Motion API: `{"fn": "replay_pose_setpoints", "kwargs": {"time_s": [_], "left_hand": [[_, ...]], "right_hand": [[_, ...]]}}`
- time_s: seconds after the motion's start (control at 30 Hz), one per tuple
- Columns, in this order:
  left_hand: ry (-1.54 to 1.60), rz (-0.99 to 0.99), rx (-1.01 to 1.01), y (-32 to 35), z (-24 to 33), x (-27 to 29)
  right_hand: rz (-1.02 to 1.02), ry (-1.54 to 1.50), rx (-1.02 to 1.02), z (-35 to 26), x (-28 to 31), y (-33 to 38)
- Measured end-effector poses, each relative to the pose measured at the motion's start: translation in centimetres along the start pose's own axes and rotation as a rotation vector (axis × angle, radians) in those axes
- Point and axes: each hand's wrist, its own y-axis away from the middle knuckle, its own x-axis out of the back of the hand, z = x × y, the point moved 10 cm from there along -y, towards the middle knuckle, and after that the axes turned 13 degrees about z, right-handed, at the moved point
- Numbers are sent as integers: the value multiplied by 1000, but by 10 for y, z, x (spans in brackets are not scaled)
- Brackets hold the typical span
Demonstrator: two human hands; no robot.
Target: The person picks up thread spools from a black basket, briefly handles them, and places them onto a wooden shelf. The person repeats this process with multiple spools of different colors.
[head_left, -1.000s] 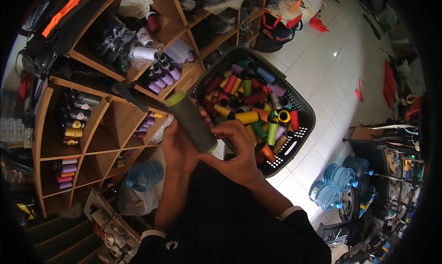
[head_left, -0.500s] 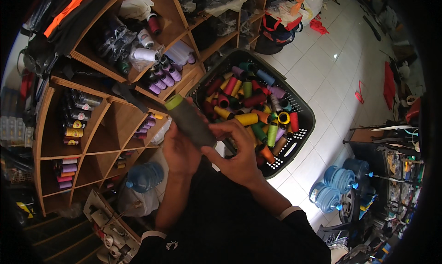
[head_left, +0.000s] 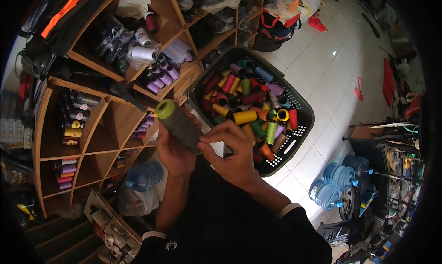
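A dark grey spool of thread [head_left: 179, 128] with a yellow-green top end lies tilted across my left hand [head_left: 172, 156], whose fingers wrap around it from behind. My right hand [head_left: 235, 153] is closed in a pinch, thumb and forefinger at the spool's lower end; whatever they pinch, perhaps a thread, is too small to make out. Just beyond my hands stands a dark plastic basket [head_left: 311, 116] heaped with thread spools in many colours, among them a yellow spool [head_left: 245, 117] and a light green spool [head_left: 271, 131].
Wooden shelving [head_left: 103, 146] on the left holds more spools, including purple spools [head_left: 159, 82]. Blue water bottles [head_left: 328, 192] stand at the right on the white tiled floor [head_left: 317, 80]. Another blue bottle [head_left: 145, 175] is beside the shelves. A bag [head_left: 276, 31] sits beyond the basket.
Both hands and the spool have shifted slightly left, and the spool's green end has turned more toward me. My left hand still holds it, my right still pinching at the lower end.
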Motion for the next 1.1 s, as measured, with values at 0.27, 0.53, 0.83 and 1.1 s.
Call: {"fn": "replay_pose_setpoints", "kwargs": {"time_s": [0.27,0.53,0.83,1.1], "left_hand": [[-233,68,33,-4,5,7],[-371,158,-70,-1,15,5],[-279,157,-97,-7,20,8],[-264,137,-38,-3,17,0]], "right_hand": [[-161,-164,-105,12,-12,1],[-244,-121,-57,-9,-7,0],[-338,-140,14,-34,-11,0],[-193,-69,-96,-4,4,-19]]}}
